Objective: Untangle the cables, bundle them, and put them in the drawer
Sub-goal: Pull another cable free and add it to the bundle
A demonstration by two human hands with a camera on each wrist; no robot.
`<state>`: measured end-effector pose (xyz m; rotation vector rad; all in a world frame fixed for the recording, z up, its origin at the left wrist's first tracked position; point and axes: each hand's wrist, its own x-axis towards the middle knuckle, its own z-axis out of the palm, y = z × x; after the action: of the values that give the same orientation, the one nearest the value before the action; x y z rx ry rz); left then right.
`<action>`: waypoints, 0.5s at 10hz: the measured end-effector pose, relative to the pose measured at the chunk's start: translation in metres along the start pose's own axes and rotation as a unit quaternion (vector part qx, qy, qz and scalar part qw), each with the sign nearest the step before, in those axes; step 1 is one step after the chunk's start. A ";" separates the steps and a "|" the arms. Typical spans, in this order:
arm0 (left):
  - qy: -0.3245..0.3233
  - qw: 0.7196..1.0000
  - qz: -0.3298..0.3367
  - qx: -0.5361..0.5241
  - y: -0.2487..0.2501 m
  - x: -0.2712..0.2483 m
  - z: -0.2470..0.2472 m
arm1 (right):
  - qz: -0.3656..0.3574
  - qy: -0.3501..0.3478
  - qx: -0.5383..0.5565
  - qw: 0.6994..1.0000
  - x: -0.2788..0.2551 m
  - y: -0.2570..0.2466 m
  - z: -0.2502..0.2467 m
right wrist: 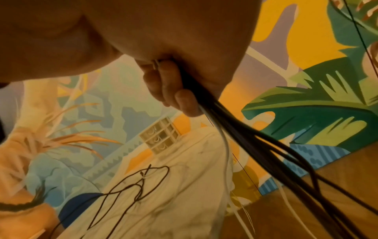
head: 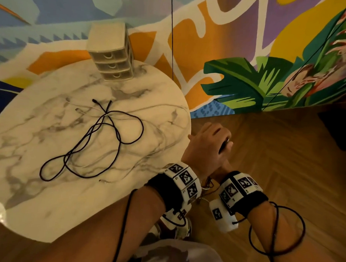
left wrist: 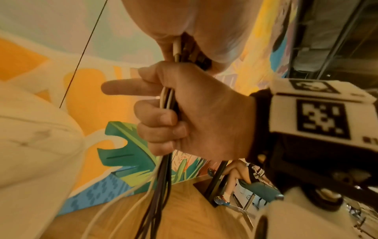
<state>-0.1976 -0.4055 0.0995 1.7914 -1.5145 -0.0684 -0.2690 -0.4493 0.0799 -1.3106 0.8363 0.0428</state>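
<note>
held bundle (left wrist: 166, 100): black and white cables running together through both fists, hanging off the table's right edge, over the wooden floor (head: 275, 154); loose ends trailing down out of the fists
left hand (head: 204, 149): sitting on top in the head view, just off the table's right edge; fingers curling round the upper part of the held bundle, clamped on it; in its wrist view only the palm is showing, with plug ends poking out below it
right hand (left wrist: 194, 113): sitting under the left one, touching it; fingers wrapping tight round the held bundle, index finger sticking out straight
black cable (head: 93, 139): lying in loose overlapping loops across the middle of the table, both plug ends pointing toward the far edge
white cable (head: 86, 108): lying thin and pale under the black cable near the table's middle, crossing it where the loops are meeting; hard to trace against the marble
table (head: 28, 204): round, white marble top, taking up the left half of the head view
drawer unit (head: 112, 58): small beige three-drawer box standing at the table's far edge, all three drawers sitting closed, well apart from both hands
mural wall (head: 248, 74): painted leaves and orange shapes, running behind the table
wrist trackers (head: 186, 182): marker blocks on black bands, strapped on both wrists
</note>
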 end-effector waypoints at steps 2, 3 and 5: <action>-0.041 0.986 -0.127 -0.104 -0.039 -0.039 -0.026 | -0.135 0.077 -0.046 0.987 0.017 0.029 0.029; -0.010 0.962 -0.262 -0.078 -0.095 -0.077 -0.050 | -0.078 0.045 0.002 0.996 0.013 0.032 0.036; -0.300 0.839 -0.352 0.286 -0.190 -0.184 -0.083 | -0.058 0.017 0.034 0.998 0.019 0.051 0.051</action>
<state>-0.0544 -0.2064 -0.0295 2.9598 -1.2302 -0.6543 -0.2532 -0.3981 0.0277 -1.2955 0.7827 -0.0980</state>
